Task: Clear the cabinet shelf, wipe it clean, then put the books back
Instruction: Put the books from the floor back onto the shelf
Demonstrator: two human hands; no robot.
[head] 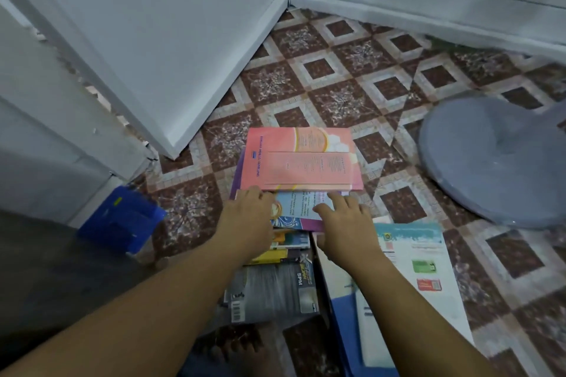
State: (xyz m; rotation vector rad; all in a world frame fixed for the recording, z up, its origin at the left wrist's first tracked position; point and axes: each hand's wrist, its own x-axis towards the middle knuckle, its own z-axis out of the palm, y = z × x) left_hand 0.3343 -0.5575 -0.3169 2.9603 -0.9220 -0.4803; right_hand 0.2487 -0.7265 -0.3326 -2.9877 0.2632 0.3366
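Findings: the books are off the shelf and lie on the tiled floor (346, 95) in front of the person. The shelf itself cannot be made out.

A loose stack (275, 242) has a pink book (300, 159) on top, pushed towards the far side. A blue book (301, 205) shows beneath its near edge.

The left hand (248, 214) rests at the near edge of the pink book. Whether its fingers hook under that edge cannot be told. The right hand (340, 217) lies with its fingers spread flat on the blue book and grips nothing.

Assessment: the step appears to be squaring or gathering the stack.
- The covers look glossy and the books overlap unevenly, so the upper ones are likely to slide.
- The edges should be aligned first.
- Both hands should then take the stack from opposite sides, low down, before any lift.

Surroundings:
- A grey book (275, 288) lies at the near end of the stack.
- A white book (410, 260) lies apart on the right, beside the right forearm.
- A blue box (122, 220) stands near on the left.
- An open cabinet door (159, 49) narrows the space on the left.
- A round fan base (490, 162) sits on the floor to the right.
- A bare foot (235, 352) is just below the grey book and at risk if a book slips.
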